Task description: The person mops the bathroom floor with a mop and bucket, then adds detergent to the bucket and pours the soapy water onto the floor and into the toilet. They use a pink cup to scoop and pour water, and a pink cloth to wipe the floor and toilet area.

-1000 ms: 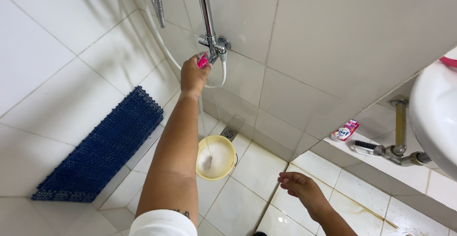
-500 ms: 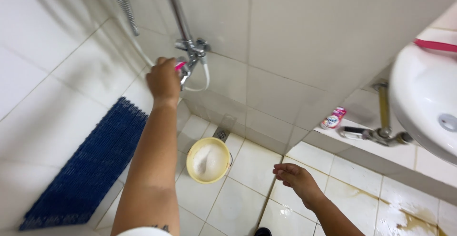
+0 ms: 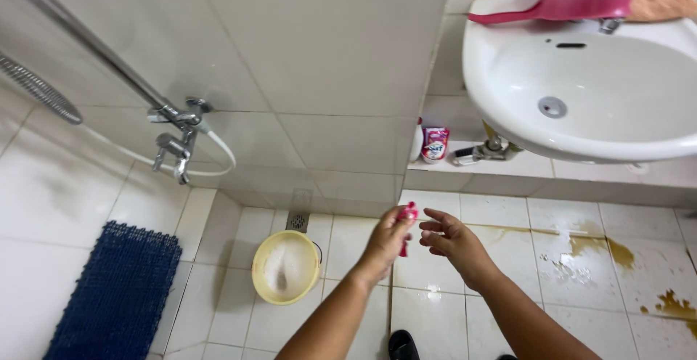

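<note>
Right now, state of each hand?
Left hand: closed on a small pink thing.
Right hand: open, empty, beside the left.

Both forearms are bare, with no sleeve, watch, bracelet or ring in view. The left hand (image 3: 385, 242) and right hand (image 3: 454, 244) wear no gloves. Below the hands, a dark shoe tip (image 3: 401, 344) shows.

Viewpoint: one head-worn camera, standing height.
Facing: steeply down at the white tiled bathroom floor (image 3: 443, 316) and wall corner.
Nearness: the forearms fill the lower frame.
</note>
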